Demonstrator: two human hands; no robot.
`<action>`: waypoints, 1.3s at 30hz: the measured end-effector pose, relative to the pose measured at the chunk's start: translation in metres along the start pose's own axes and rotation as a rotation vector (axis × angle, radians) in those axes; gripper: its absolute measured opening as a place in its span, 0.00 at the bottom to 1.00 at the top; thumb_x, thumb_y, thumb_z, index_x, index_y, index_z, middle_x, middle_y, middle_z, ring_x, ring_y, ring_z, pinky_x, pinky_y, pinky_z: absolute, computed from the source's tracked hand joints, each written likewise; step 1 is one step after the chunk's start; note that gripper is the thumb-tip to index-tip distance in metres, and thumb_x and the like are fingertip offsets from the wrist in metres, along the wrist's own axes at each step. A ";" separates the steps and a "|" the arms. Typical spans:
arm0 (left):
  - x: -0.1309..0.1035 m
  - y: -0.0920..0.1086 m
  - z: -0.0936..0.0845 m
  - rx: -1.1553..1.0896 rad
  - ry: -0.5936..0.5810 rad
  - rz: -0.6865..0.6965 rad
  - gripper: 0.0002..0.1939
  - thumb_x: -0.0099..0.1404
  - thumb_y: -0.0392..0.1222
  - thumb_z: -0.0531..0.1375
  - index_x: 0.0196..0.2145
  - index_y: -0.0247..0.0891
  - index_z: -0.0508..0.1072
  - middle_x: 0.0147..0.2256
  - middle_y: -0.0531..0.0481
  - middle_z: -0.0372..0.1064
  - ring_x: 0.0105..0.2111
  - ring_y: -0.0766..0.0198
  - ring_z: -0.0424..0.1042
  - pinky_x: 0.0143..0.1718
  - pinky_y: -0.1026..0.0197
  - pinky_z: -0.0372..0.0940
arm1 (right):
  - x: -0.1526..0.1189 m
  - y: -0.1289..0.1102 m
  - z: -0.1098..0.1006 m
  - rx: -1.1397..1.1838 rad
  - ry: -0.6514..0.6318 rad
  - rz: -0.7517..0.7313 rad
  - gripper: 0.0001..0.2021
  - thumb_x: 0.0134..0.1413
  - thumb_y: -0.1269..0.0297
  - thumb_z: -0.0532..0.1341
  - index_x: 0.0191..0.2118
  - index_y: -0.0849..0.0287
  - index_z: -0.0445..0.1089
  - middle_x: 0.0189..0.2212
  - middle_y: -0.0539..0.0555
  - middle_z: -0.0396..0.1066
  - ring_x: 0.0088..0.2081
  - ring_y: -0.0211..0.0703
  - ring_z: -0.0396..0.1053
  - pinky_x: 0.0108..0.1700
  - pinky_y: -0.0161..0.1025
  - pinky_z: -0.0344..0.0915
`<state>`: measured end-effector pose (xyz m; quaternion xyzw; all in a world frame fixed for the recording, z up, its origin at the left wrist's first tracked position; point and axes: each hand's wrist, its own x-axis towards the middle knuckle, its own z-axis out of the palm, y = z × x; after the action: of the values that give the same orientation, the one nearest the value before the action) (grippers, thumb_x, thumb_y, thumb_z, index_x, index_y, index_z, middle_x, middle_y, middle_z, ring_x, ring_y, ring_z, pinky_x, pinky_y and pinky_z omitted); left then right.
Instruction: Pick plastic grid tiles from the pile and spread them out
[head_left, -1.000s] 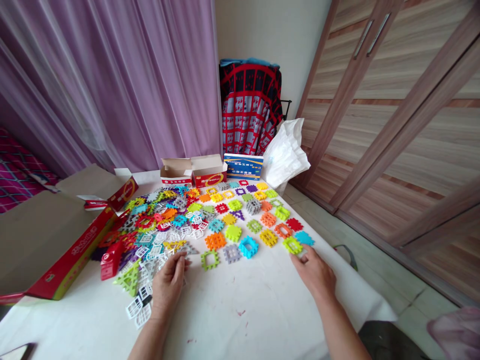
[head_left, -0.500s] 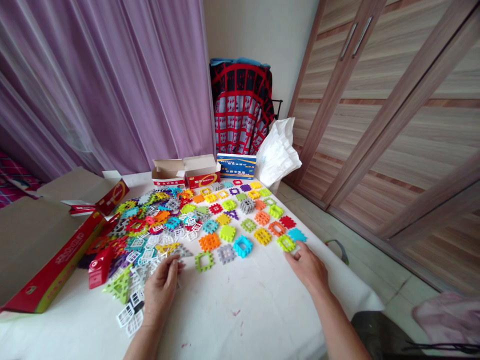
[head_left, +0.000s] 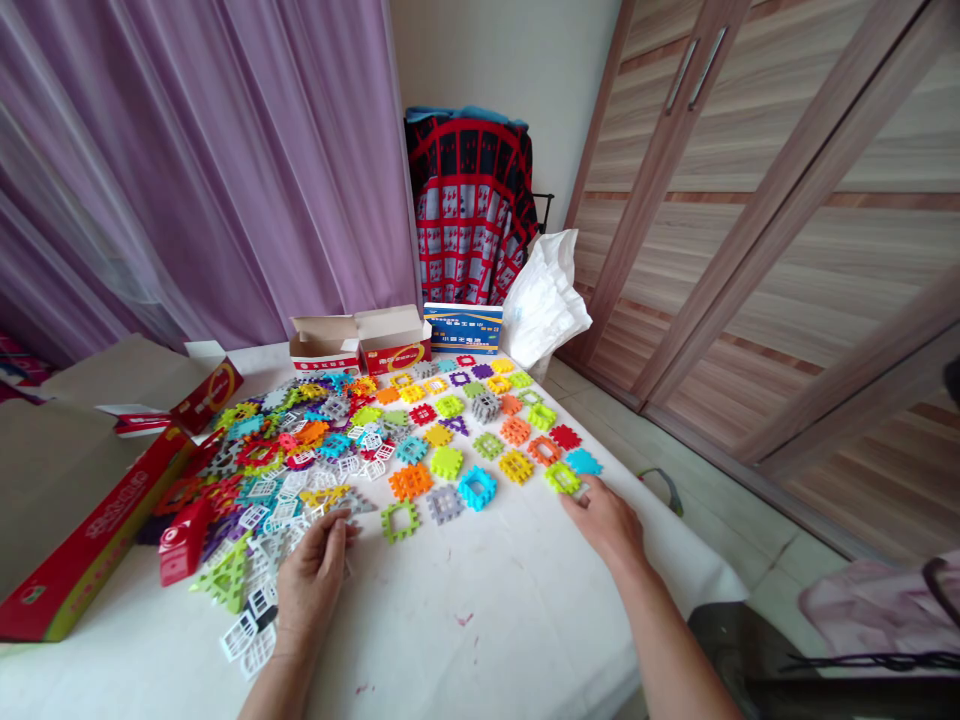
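My left hand (head_left: pixel 315 565) is at the right edge of a heap of plastic interlocking pieces. Its fingers are curled in and the thumb lies against them; what they hold, if anything, is hidden. White window-frame pieces (head_left: pixel 262 598) lie beside it, and a grey piece (head_left: pixel 361 502) is just beyond its fingertips. My right hand (head_left: pixel 604 520) reaches to the near right corner of the spread-out blocks, thumb and fingers apart. Its fingertips are at a lime-green block (head_left: pixel 562 478) and just short of a flat blue piece (head_left: pixel 583 461). A green square frame (head_left: pixel 400 520) lies between the hands.
An open red box (head_left: pixel 112 520) and a red plastic piece (head_left: pixel 184 540) are at the left. Small red boxes (head_left: pixel 394 358) and a blue box (head_left: pixel 463 330) stand at the back. A white bag (head_left: pixel 547 300) is at the far corner. A wooden wardrobe (head_left: pixel 750 260) stands beyond.
The whole view has shifted, so everything appears slightly further left. Both hands keep nearly the same places relative to the pieces, and no piece has visibly moved.
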<state>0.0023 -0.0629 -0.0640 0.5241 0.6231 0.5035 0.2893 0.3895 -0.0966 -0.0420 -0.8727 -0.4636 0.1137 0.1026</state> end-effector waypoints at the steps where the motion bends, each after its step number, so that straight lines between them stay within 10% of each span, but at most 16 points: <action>1: 0.000 -0.001 0.000 0.001 -0.007 0.002 0.26 0.55 0.64 0.60 0.39 0.39 0.76 0.28 0.48 0.78 0.27 0.59 0.78 0.26 0.62 0.72 | 0.000 0.000 -0.001 -0.005 -0.005 0.002 0.19 0.59 0.53 0.56 0.52 0.56 0.67 0.38 0.51 0.79 0.43 0.49 0.75 0.36 0.39 0.60; 39: 0.000 0.001 -0.001 0.059 0.011 0.045 0.24 0.56 0.63 0.58 0.38 0.40 0.77 0.28 0.48 0.79 0.27 0.59 0.78 0.23 0.63 0.71 | -0.002 0.004 0.015 -0.048 0.145 -0.013 0.22 0.59 0.51 0.58 0.55 0.55 0.65 0.34 0.49 0.78 0.39 0.46 0.76 0.35 0.38 0.61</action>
<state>0.0021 -0.0630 -0.0625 0.5435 0.6273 0.4940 0.2590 0.3871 -0.0987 -0.0572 -0.8778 -0.4632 0.0382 0.1159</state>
